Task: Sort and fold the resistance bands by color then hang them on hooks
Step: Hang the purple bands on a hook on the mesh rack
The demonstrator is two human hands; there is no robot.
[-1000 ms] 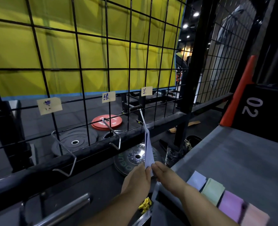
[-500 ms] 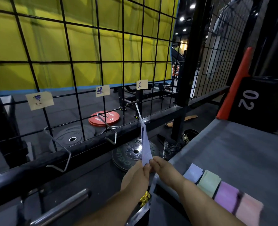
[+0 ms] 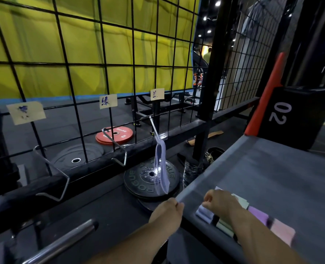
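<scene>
A pale blue resistance band hangs loose from the right-hand hook on the wire grid, with no hand on it. My left hand is by the grey table's corner, fingers loosely curled and holding nothing. My right hand lies over the row of folded bands on the table. Its fingers bend down onto the folded pale blue band, and the grip itself is hidden. A folded green band, a purple one and a pink one lie beside it.
The middle hook and left hook are bare, each below a paper label. Weight plates lie on the floor below the hooks. The grey table stretches right, with a black box marked 02 behind it.
Both hands let go of the blue band, which now hangs free on the right hook. My right hand moved down right onto the folded bands, and my left hand dropped to the table's corner.
</scene>
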